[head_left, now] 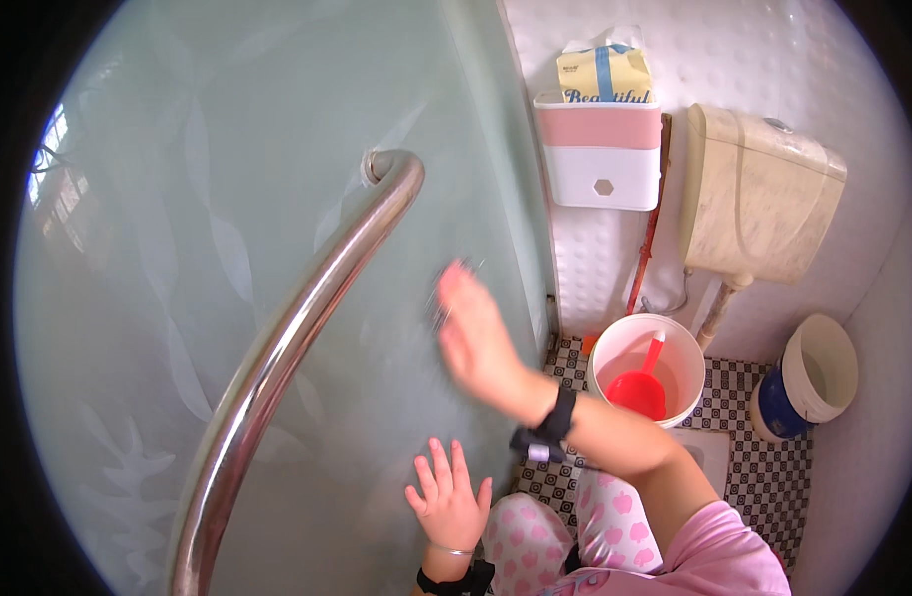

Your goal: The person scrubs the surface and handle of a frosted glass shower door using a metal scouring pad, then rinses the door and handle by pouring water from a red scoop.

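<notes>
A frosted glass door (228, 248) with a leaf pattern fills the left and middle of the head view. A curved steel handle bar (277, 358) runs down it. My left hand (446, 502) lies flat on the lower glass with its fingers spread, holding nothing. My right hand (476, 333) is higher up against the glass, to the right of the bar and near the door's edge. It is blurred by motion. A faint grey smear shows by its fingers, and I cannot tell whether it holds anything. Both wrists wear black bands.
A white bucket (684, 348) with a red scoop (640, 387) stands on the black-and-white checked floor (764, 467). A pink-and-white wall box (600, 149) carries a yellow-and-blue pack. A beige cistern (759, 194) hangs at the right, with a blue-and-white bin (814, 377) below it.
</notes>
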Action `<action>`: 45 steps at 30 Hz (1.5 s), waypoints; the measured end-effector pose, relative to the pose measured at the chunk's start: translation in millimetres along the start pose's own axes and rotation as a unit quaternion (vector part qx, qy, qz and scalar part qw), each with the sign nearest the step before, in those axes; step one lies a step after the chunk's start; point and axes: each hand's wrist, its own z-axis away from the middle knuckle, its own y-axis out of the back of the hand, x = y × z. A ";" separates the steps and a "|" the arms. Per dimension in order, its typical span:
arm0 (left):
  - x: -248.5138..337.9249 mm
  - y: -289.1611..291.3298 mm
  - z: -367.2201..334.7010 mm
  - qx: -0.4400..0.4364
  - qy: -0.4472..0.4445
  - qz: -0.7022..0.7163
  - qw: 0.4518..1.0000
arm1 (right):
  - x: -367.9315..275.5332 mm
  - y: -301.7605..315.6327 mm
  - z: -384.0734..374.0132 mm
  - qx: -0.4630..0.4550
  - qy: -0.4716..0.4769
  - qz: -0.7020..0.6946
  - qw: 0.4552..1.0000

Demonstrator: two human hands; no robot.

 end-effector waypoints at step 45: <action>3.1 -0.4 4.9 -0.007 0.002 0.014 1.000 | 5.5 17.0 -92.2 0.073 0.052 0.000 0.996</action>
